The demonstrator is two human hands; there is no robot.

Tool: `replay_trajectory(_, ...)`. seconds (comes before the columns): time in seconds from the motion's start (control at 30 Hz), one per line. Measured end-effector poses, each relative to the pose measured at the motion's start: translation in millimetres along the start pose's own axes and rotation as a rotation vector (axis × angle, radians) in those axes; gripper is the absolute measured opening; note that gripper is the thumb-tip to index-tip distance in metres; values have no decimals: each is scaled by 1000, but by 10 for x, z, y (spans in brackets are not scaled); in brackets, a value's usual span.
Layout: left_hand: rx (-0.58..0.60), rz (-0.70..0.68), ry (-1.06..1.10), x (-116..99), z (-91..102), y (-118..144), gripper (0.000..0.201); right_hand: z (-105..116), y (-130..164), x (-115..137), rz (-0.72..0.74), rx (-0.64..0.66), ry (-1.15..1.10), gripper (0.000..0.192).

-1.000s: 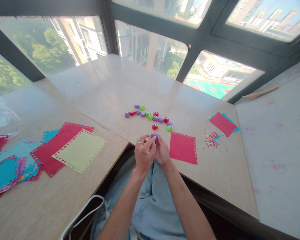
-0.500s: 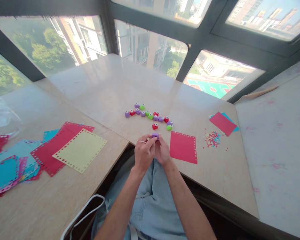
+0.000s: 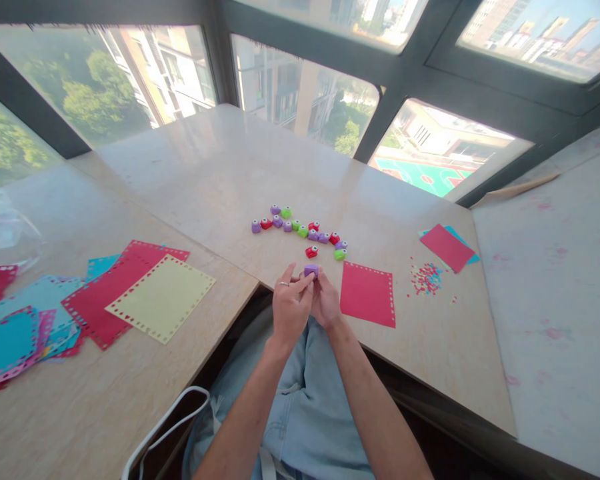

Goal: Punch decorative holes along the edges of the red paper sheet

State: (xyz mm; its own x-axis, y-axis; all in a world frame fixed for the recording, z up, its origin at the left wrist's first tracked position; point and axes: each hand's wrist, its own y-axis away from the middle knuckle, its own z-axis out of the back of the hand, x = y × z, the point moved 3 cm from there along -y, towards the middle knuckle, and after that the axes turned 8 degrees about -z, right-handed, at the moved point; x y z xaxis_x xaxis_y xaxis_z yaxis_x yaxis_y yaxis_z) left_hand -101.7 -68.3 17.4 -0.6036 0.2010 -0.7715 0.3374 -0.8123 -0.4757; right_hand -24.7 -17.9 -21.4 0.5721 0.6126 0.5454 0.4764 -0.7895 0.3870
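Observation:
A small purple craft punch (image 3: 311,270) is held between my two hands, just above the table's front edge. My right hand (image 3: 326,301) grips it from the right, its fingers partly hidden. From the left, my left hand (image 3: 293,303), with a ring on one finger, presses fingertips against the punch while one finger sticks up. Just beyond lies a red craft punch (image 3: 311,251), and behind it runs a curved row of purple, red and green punches (image 3: 303,231). To the right of my hands is a red paper sheet (image 3: 368,295) with holes along its top and right edges.
Punched paper sheets (image 3: 161,299) overlap on the left, beside a clear plastic bag (image 3: 5,223). At the right lie tiny paper cut-outs (image 3: 427,279) and a few smaller sheets (image 3: 447,249). Windows border the table; a white cable (image 3: 166,423) hangs at its front edge.
One finger of my left hand has lifted up off the purple craft punch. Both hands stay in nearly the same place; the view has shifted slightly.

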Motion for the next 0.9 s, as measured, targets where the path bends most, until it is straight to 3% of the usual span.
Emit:
replay_trajectory(0.43, 116, -218, -285, -104, 68, -70, 23, 23, -3, 33, -29, 8, -20, 22)
replay_trajectory(0.63, 86, -240, -221, -54, 71, 33, 28, -46, 22, 23, -36, 69, 12, 27)
replay_trajectory(0.77, 17, -185, -80, -1, 93, 62, 25, -38, 10, 12, -14, 36, 18, 24)
replay_trajectory(0.9, -36, -5, 54, 57, 136, 35, 24, -78, 19, 26, 80, 58, 71, 21)
